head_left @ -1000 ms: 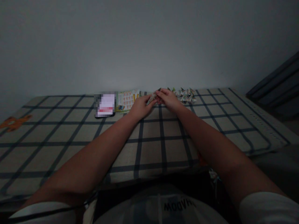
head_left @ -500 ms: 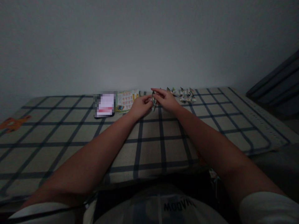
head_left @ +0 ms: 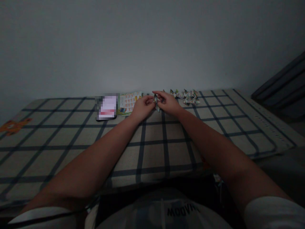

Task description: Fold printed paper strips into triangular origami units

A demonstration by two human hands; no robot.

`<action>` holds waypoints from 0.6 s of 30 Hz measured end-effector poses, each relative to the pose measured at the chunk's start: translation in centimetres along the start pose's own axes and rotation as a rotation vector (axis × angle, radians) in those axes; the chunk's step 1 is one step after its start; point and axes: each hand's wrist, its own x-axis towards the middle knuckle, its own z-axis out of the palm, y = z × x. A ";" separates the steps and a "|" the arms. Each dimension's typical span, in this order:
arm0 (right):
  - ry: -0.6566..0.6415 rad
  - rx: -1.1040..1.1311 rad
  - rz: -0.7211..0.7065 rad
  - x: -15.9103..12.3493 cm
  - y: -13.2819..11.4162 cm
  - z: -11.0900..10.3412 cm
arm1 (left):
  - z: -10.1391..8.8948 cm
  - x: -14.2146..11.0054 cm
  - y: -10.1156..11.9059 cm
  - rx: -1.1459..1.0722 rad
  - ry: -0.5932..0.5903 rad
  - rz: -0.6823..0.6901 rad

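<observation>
Below the grey wall (head_left: 152, 47) spreads a checked cloth (head_left: 152, 149). Near its far edge lie printed sheets (head_left: 128, 103), beside a phone (head_left: 109, 106) with its screen blurred out, both perhaps kept within glance. Pointed paper shapes (head_left: 190, 97) cluster rightward. Between them, the left hand (head_left: 143, 108) and right hand (head_left: 170, 103) pinch narrowly a small folded piece (head_left: 156, 98), likely gripped from both sides for steadiness. The hands cover much of it; dimness obscures its folds.

Dim, murky light throughout, with coarse pixelation over the phone (head_left: 108, 107).
</observation>
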 end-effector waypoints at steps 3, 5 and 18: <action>-0.032 -0.041 -0.013 0.1 0.4 0.2 | -0.1 -0.1 0.2 0.152 0.024 0.023; -0.043 -0.065 -0.024 0.1 0.7 0.3 | -0.2 -0.2 0.5 0.248 0.047 0.039; -0.029 0.000 0.020 -0.1 0.3 0.5 | -0.1 -0.1 -0.2 0.342 0.035 0.092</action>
